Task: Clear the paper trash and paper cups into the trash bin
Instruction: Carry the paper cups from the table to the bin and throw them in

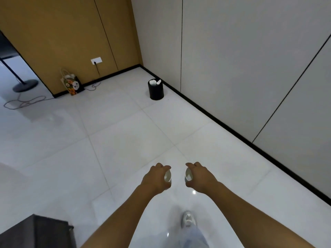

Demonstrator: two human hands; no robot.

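My left hand (156, 177) grips a white paper cup (168, 176), its open mouth turned toward the right. My right hand (200, 176) holds a second paper cup (188, 174), whose mouth faces left. Both hands are held out in front of me above the white tiled floor, a short gap between the two cups. A black trash bin (156, 90) stands far ahead on the floor close to the right wall, with white paper showing inside its rim.
A patterned gift bag (72, 84) leans on the tan wall at back left, with a cable (23, 102) trailing over the floor. A lamp base (25, 85) sits at far left. A dark furniture corner (39, 231) is at bottom left. My shoe (188, 219) steps forward.
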